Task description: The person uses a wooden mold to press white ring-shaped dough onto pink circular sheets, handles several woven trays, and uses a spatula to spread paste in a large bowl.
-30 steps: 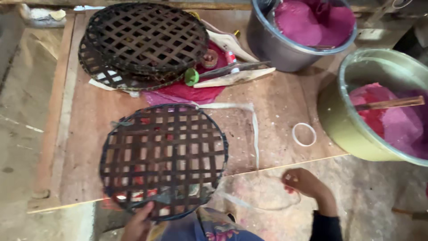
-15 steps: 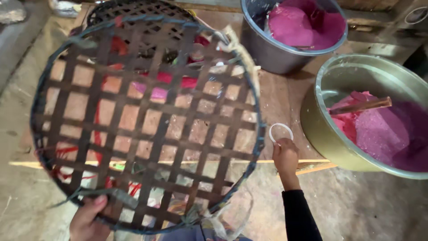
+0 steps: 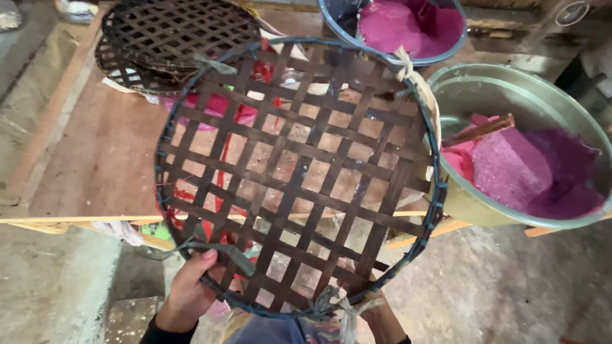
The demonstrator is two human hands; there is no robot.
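two hands hold one round woven tray (image 3: 299, 172) by its near rim, raised above the front edge of the table (image 3: 95, 159). left hand (image 3: 188, 290) grips with thumb over the rim; right hand (image 3: 376, 306) closed beneath it. more trays (image 3: 172, 32) stacked at the far left corner. two pots (image 3: 529, 153) of pink powder (image 3: 408, 25) at the right.

We hold the lattice tray (image 3: 296, 172) over the desk's (image 3: 102, 159) near edge, left hand (image 3: 188, 290) and right hand (image 3: 376, 312) at its near rim. Tray stack (image 3: 172, 38) lies far left on the desk. Big basin (image 3: 529, 146) sits right of our tray, a stick (image 3: 481, 129) in it; bucket (image 3: 401, 28) behind.
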